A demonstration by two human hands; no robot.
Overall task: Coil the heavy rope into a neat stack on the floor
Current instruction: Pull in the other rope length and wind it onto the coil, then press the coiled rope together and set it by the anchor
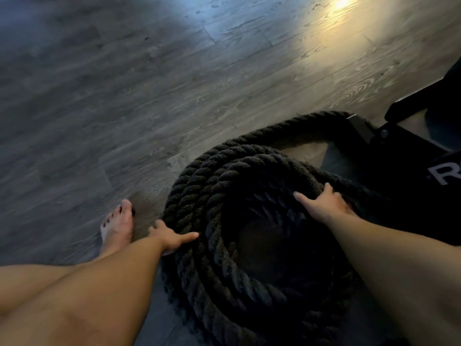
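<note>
A thick black rope (199,186) lies coiled on the grey plank floor (149,96), near centre. The left hand (172,239) presses its left edge, fingers spread. The right hand (326,203) grips its right edge, fingers curled over.

This is looking like a gym or home workout room. A thick black battle rope (224,196) is lying coiled between the left hand (172,237) and the right hand (324,203) on a grey wood-look plank floor (149,83). Just beyond the right hand, a black metal equipment frame (361,131) is showing a white letter R (441,172). A bare foot (118,224) is standing beside the left hand.
</note>
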